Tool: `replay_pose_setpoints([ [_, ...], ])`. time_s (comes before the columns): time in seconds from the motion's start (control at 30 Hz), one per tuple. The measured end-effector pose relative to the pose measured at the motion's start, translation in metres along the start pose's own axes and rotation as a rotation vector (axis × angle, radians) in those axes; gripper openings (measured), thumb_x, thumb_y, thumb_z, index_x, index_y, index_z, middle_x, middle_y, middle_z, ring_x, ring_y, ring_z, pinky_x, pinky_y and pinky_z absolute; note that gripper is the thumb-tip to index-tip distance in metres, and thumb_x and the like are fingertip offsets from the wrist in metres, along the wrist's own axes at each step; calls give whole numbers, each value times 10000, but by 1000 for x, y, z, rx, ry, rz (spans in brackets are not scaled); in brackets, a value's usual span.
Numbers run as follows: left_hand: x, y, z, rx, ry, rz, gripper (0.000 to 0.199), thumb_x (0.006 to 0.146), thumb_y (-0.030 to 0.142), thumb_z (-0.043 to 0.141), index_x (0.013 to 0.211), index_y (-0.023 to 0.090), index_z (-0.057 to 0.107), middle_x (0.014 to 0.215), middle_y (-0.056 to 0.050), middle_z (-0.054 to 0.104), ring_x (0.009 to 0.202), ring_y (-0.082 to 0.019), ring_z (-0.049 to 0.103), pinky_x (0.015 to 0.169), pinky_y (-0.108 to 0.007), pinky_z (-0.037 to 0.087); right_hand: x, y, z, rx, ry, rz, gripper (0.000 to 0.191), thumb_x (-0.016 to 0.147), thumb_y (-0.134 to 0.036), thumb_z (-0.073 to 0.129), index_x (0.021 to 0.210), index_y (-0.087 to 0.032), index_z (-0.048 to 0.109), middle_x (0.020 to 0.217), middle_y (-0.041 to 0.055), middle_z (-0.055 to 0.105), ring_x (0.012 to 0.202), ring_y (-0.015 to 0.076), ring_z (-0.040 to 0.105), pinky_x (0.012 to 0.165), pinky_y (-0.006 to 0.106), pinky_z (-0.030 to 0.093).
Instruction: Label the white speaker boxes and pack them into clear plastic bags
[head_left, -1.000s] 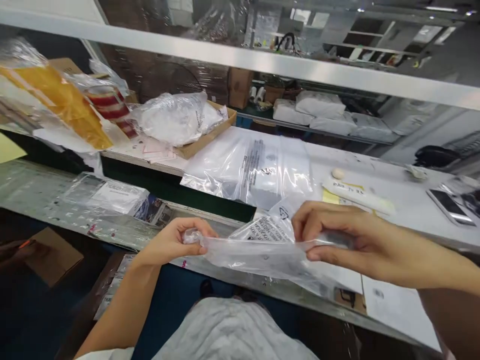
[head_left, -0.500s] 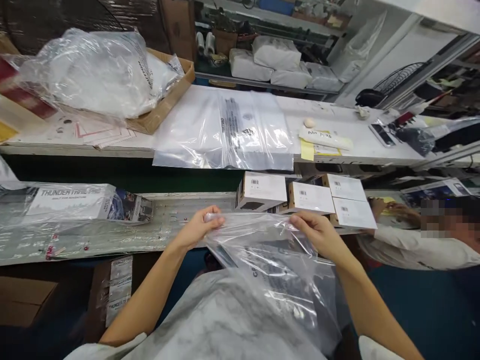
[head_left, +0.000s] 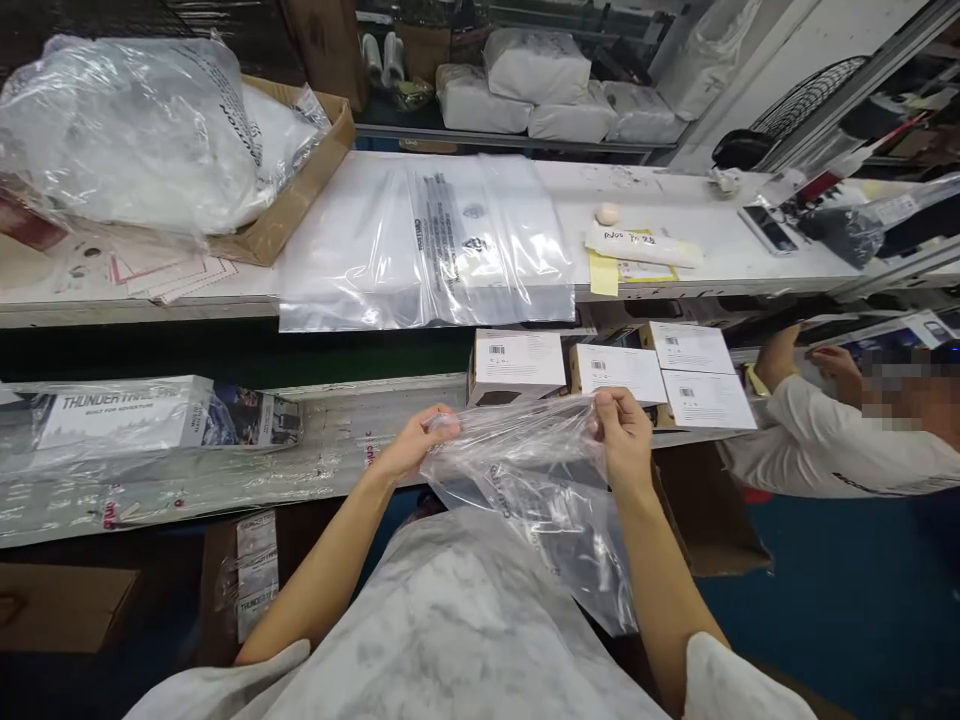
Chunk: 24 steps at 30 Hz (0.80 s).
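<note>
A clear plastic bag [head_left: 540,500] with dark print stretches between my two hands, its upper edge gathered and its lower part hanging before my shirt. My left hand [head_left: 421,437] pinches one end of that edge. The other end is gripped by my right hand [head_left: 621,428], thumb and fingers closed. Just beyond my hands stand several white boxes [head_left: 519,358] with barcode labels on the lower bench. More flat clear bags [head_left: 360,250] lie on the upper shelf, overhanging its front edge.
A bagged box [head_left: 124,415] lies on the lower bench [head_left: 337,450] at left. An open carton [head_left: 300,200] holding plastic bags stands on the upper shelf [head_left: 637,190], with a phone [head_left: 766,228] farther right. A co-worker's sleeve [head_left: 795,440] is at right.
My right hand has risen and turned more upright, raising its end of the bag's edge. The hanging part has swung left and up. The view has shifted slightly.
</note>
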<state>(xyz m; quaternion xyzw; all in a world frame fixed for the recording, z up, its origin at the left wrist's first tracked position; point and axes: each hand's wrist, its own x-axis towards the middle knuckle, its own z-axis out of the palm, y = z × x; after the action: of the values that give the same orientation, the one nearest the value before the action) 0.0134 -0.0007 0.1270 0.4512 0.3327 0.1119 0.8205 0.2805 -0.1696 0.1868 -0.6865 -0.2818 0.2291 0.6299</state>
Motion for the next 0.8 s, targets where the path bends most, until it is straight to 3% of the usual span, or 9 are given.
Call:
replay_pose_setpoints([
  [0.1, 9, -3, 7, -101, -158, -136, 511, 689, 443, 974, 1031, 149, 733, 829, -36, 697, 710, -133, 616, 671, -235, 480, 16, 15, -6, -82, 86, 47, 491, 898, -740, 691, 888, -258, 596, 547, -82, 438, 492, 116, 391, 479, 249, 331],
  [0.2, 23, -4, 17, -299, 13, -38, 454, 616, 422, 977, 821, 143, 683, 761, -35, 674, 686, -146, 628, 661, -248, 504, 26, 28, -11, -161, 28, 125, 530, 896, -780, 644, 876, -256, 575, 545, -72, 485, 493, 125, 399, 491, 263, 331],
  [0.33, 39, -1, 17, -577, 152, 175, 421, 604, 444, 892, 857, 186, 674, 774, -28, 670, 637, -150, 613, 603, -269, 523, 31, 40, -11, -211, -122, 190, 515, 912, -756, 632, 875, -243, 593, 571, -52, 533, 527, 140, 458, 541, 283, 373],
  [0.43, 39, -4, 5, -453, -6, -11, 516, 601, 595, 885, 869, 189, 713, 708, -32, 665, 486, -115, 499, 459, -243, 414, 37, 47, -11, -114, 56, 200, 531, 891, -788, 615, 885, -265, 525, 568, -86, 454, 485, 128, 395, 506, 279, 338],
  [0.5, 38, -7, -6, -198, -221, -217, 487, 583, 542, 947, 814, 177, 722, 650, -40, 662, 478, -123, 508, 453, -234, 396, 41, 51, -12, -70, 180, 223, 529, 908, -802, 559, 921, -279, 484, 579, -102, 412, 456, 124, 349, 481, 277, 312],
  [0.57, 41, -7, -16, -15, -292, -251, 415, 602, 437, 980, 758, 166, 708, 606, -31, 644, 494, -122, 520, 483, -227, 411, 43, 56, -14, -185, 201, 219, 500, 953, -774, 505, 926, -275, 485, 603, -83, 456, 480, 138, 404, 517, 294, 360],
  [0.63, 56, -3, -22, -31, -92, -84, 404, 642, 426, 970, 739, 173, 670, 599, 1, 613, 510, -111, 512, 516, -224, 430, 44, 62, -12, -391, 99, 177, 466, 1001, -715, 463, 916, -260, 523, 679, -20, 567, 590, 181, 534, 628, 337, 455],
  [0.7, 85, 3, -21, -107, 254, 166, 435, 656, 432, 964, 736, 189, 612, 606, 42, 563, 543, -101, 512, 562, -214, 443, 43, 68, -6, -528, -26, 102, 447, 1034, -663, 416, 923, -251, 549, 894, 84, 674, 812, 248, 650, 771, 402, 522],
  [0.8, 144, 12, -6, -132, 553, 441, 430, 644, 364, 967, 820, 203, 609, 779, 28, 650, 753, -121, 626, 721, -209, 488, 42, 77, 9, -567, -66, -10, 423, 1061, -606, 346, 930, -249, 532, 1330, 209, 626, 1278, 330, 603, 978, 477, 522],
])
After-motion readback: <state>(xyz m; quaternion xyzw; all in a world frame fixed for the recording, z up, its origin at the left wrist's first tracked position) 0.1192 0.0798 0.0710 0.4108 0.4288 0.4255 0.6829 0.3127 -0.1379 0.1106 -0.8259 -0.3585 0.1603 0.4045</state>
